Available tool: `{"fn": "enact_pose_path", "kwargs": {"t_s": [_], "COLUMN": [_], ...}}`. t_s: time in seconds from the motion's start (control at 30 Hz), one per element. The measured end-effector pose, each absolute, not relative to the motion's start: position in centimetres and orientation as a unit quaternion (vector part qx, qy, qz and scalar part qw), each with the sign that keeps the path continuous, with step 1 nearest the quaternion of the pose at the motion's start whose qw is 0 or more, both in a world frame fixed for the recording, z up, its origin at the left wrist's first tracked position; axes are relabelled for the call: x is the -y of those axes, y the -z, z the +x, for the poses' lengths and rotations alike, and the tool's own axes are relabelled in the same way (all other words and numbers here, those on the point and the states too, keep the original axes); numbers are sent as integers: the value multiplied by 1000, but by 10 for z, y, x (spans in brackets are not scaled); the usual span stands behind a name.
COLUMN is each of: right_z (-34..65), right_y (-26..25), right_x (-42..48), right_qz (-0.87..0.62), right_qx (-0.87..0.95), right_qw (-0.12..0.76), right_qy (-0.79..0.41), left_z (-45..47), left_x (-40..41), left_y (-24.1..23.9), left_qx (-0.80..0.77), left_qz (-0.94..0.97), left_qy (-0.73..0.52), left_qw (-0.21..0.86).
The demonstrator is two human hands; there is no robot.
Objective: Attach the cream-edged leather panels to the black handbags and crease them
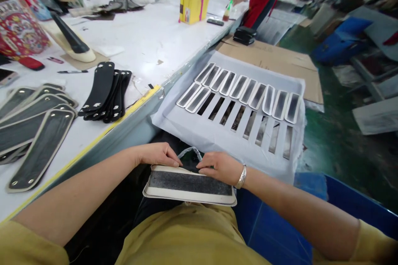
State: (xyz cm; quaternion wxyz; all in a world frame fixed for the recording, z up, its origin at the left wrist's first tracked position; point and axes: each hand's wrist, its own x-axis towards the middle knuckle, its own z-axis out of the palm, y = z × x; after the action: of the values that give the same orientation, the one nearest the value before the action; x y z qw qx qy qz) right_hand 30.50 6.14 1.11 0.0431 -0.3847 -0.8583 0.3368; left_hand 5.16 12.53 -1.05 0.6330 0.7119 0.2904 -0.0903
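Here at the bottom centre, the pale-bordered panel sits in front of the person's yellow shirt, its dark face turned up toward the camera. Its long axis runs left to right across the frame, dipping slightly at the right end. Left hand and right hand come in at the upper long edge, fingers drawn in close; I can't tell whether either one is pinching the panel. Between them a thin pale strip arches up, and the right hand covers part of the panel's upper right corner.

Just beyond, right of centre, a white sheet carries bordered pieces in two rows, the nearer row running on into open slots. Over to the left, the white worktable holds a stack of black straps, with pale-edged straps fanned out at the frame's edge. A blue bin fills the lower right; a yellow box stands top centre, and a co-worker in red is nearby.
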Motion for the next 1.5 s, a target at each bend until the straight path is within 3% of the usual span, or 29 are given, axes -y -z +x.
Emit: {"fn": "enact_pose_path", "kwargs": {"t_s": [0.23,0.43,0.63,1.0,1.27,1.5], "right_z": [286,281,274,275,275,270], "right_y": [1,0,-3,6,5,7], "right_x": [-69,-73,-74,-77,-72,-73], "right_qz": [-374,-356,-349,-360,-379,-395], "right_qx": [836,839,852,822,814,810], "right_qw": [77,65,58,48,70,68], "right_qy": [-394,-407,-386,-438,-434,-429], "left_z": [37,37,40,38,20,19], "left_x": [-121,-110,-105,-90,-84,-84], "left_y": [22,16,-2,6,16,19], "left_qx": [-279,-265,-251,-290,-251,-220], "left_qz": [715,777,846,865,852,900], "left_qy": [18,-25,-15,-53,-111,-91], "left_qw": [641,571,470,407,446,366]}}
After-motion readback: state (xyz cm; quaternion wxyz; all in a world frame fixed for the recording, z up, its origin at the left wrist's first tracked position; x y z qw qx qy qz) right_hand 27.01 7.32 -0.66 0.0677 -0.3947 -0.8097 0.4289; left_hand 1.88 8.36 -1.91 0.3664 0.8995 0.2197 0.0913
